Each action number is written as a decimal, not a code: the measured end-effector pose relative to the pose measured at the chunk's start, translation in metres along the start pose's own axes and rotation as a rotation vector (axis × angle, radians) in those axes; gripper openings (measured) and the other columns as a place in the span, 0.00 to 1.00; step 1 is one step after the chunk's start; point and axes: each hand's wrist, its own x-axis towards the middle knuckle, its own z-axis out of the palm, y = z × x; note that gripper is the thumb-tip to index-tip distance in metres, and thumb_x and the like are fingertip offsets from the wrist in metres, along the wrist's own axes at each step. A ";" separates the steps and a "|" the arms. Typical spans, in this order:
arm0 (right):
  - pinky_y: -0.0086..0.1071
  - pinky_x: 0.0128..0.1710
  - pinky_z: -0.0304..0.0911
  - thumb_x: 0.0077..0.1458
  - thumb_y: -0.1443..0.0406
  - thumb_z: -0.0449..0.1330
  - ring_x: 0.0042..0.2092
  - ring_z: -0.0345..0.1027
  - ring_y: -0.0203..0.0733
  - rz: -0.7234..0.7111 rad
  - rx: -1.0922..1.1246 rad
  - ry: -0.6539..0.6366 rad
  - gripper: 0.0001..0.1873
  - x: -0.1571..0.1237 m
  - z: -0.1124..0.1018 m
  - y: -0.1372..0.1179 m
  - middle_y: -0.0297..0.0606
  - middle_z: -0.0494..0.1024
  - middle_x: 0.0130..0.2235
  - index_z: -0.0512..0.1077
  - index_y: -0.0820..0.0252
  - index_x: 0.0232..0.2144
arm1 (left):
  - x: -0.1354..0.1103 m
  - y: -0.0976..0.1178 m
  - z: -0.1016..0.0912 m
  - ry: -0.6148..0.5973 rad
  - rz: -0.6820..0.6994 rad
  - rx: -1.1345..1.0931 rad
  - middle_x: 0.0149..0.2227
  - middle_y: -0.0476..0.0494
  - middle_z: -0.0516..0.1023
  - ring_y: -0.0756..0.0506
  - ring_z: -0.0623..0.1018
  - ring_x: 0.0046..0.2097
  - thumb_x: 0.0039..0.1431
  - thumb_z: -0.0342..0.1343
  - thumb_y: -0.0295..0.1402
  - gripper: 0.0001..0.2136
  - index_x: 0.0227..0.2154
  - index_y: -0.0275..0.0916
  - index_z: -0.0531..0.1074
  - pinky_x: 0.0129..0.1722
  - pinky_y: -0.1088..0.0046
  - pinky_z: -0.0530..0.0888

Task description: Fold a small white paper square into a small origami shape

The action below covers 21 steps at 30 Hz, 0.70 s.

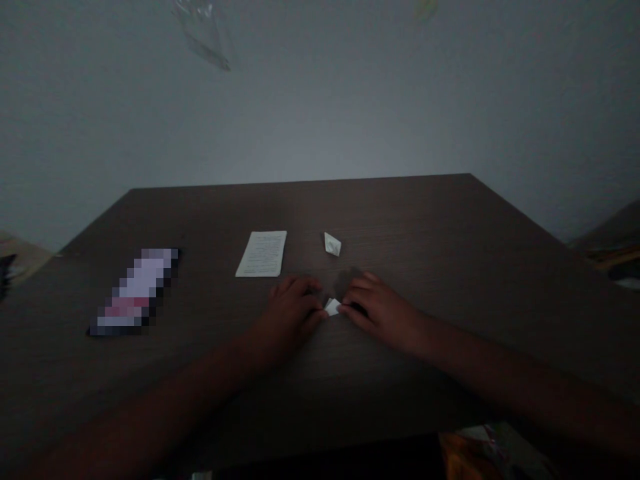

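Observation:
Between my hands, low over the table, is a small piece of folded white paper [333, 307]. My left hand [295, 310] pinches its left edge between thumb and finger. On the other side, my right hand [379, 305] has thumb and fingertips closed on the right edge. Just beyond them lies another small folded paper piece [333, 245], angular in shape. Left of that sits a rectangular sheet or stack of printed paper [263, 254], flat on the tabletop. My fingers cover part of the paper I hold.
The dark wooden table [400, 213] stands against a pale wall [320, 100]. A phone-like device [135, 290] with a pixelated screen lies at the left. A clear plastic bag [205, 30] hangs on the wall. Something orange [457, 457] shows below the front edge.

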 end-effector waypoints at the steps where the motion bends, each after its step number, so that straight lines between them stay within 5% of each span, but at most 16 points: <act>1: 0.50 0.59 0.71 0.82 0.62 0.67 0.49 0.77 0.52 0.020 -0.011 0.010 0.12 0.001 0.001 0.000 0.41 0.83 0.42 0.84 0.57 0.41 | 0.000 0.001 0.001 -0.004 -0.011 0.007 0.66 0.36 0.83 0.30 0.78 0.68 0.79 0.63 0.30 0.07 0.44 0.42 0.86 0.70 0.41 0.78; 5: 0.48 0.57 0.71 0.81 0.61 0.69 0.51 0.76 0.54 0.065 -0.041 0.046 0.12 0.004 0.007 0.001 0.43 0.83 0.44 0.84 0.57 0.40 | -0.001 0.005 0.000 -0.012 -0.034 0.023 0.66 0.34 0.83 0.31 0.79 0.68 0.81 0.59 0.28 0.10 0.45 0.41 0.85 0.70 0.41 0.78; 10: 0.47 0.57 0.70 0.79 0.62 0.71 0.51 0.75 0.53 0.072 -0.003 0.064 0.11 0.003 0.011 0.005 0.42 0.82 0.45 0.82 0.56 0.39 | -0.003 0.006 -0.001 0.011 -0.025 0.009 0.66 0.36 0.82 0.29 0.79 0.69 0.76 0.65 0.30 0.04 0.42 0.43 0.84 0.70 0.41 0.78; 16: 0.46 0.56 0.70 0.79 0.61 0.72 0.52 0.75 0.53 -0.012 0.082 0.066 0.10 -0.002 0.009 0.009 0.42 0.83 0.47 0.81 0.55 0.41 | -0.003 0.008 -0.009 0.031 0.065 0.024 0.53 0.42 0.86 0.34 0.83 0.57 0.77 0.60 0.28 0.05 0.46 0.43 0.81 0.59 0.54 0.79; 21: 0.49 0.61 0.70 0.78 0.63 0.72 0.53 0.79 0.50 -0.073 0.200 0.110 0.08 -0.001 0.008 0.013 0.41 0.87 0.48 0.82 0.54 0.41 | -0.001 0.006 -0.011 0.017 0.065 0.036 0.47 0.43 0.86 0.36 0.84 0.52 0.82 0.54 0.30 0.10 0.48 0.43 0.82 0.59 0.55 0.77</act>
